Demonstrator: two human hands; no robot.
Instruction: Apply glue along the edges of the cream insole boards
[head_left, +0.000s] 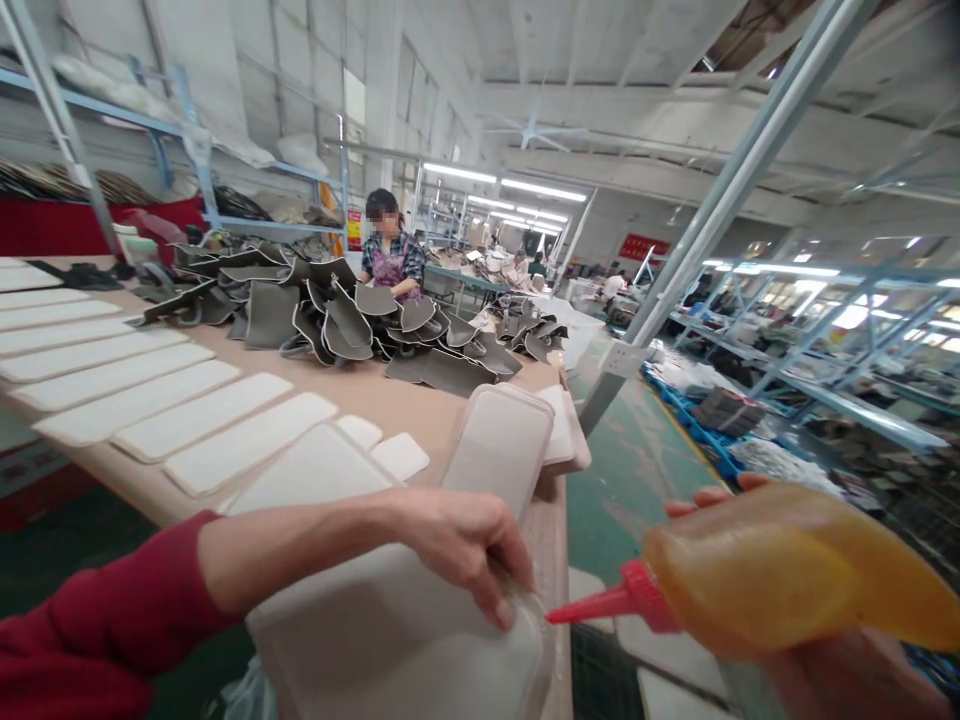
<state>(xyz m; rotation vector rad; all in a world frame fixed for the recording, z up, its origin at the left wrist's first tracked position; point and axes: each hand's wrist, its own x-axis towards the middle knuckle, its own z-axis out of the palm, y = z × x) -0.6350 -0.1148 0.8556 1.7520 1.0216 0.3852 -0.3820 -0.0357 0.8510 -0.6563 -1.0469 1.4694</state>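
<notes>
My left hand [465,550], on a red-sleeved arm, pinches the near corner of a translucent white plastic box [390,630] at the bottom middle. My right hand [825,670] is wrapped round an amber squeeze bottle [787,570] with a red nozzle [600,603]. The nozzle tip points left and sits just beside my left fingers at the box's corner. A second translucent container [499,445] stands on edge just behind.
A long tan worktable [390,395] holds rows of white foam pads [150,400] and a heap of grey cut pieces [337,320]. A person in a plaid shirt [390,262] works at its far end. Blue metal racks [825,380] stand to the right of a green aisle [637,470].
</notes>
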